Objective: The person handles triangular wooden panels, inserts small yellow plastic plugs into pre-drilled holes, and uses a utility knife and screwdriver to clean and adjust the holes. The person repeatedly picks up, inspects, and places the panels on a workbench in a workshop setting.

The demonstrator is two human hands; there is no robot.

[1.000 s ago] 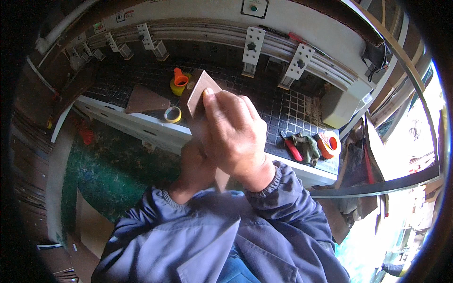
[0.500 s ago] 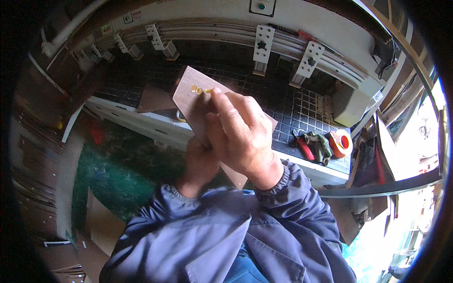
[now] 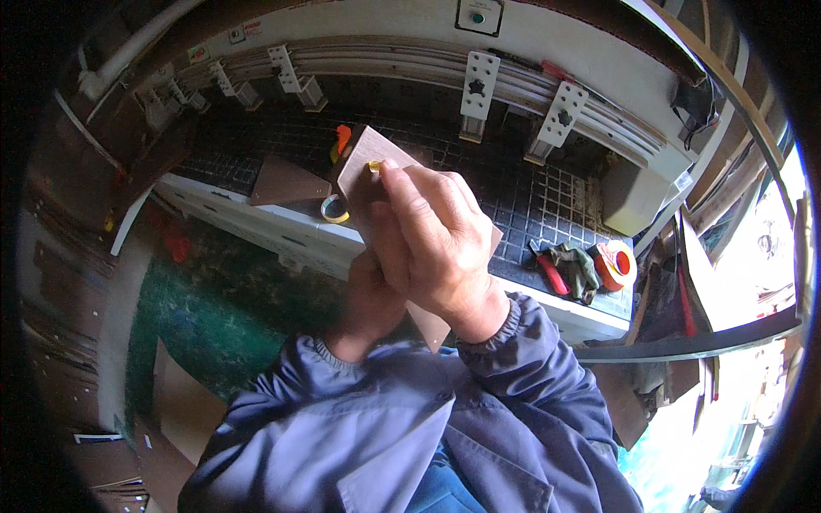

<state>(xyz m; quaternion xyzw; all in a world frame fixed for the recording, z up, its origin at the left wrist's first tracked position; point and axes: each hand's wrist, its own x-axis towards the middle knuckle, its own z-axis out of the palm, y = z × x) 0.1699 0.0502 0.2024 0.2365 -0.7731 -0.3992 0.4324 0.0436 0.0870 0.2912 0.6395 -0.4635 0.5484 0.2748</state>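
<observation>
A brown wood-grain board is raised in front of me, tilted, over the near edge of the black worktop. My left hand grips it from below; most of its fingers are hidden behind the board and the other hand. Across the board's face lies my right hand, fingers curled, with thumb and forefinger pinched at a small shiny yellow piece close to the board's far end. The fingertips partly cover that piece, so its exact kind is unclear.
On the worktop sit another brown panel, a tape roll and an orange object. To the right are a red-handled tool, a dark green cloth and an orange-and-white roll. White clamp brackets hang behind.
The board's far end has shifted slightly right, uncovering the tape roll and the orange object. Several yellow pieces showed in a row before; now they appear bunched at my right fingertips.
</observation>
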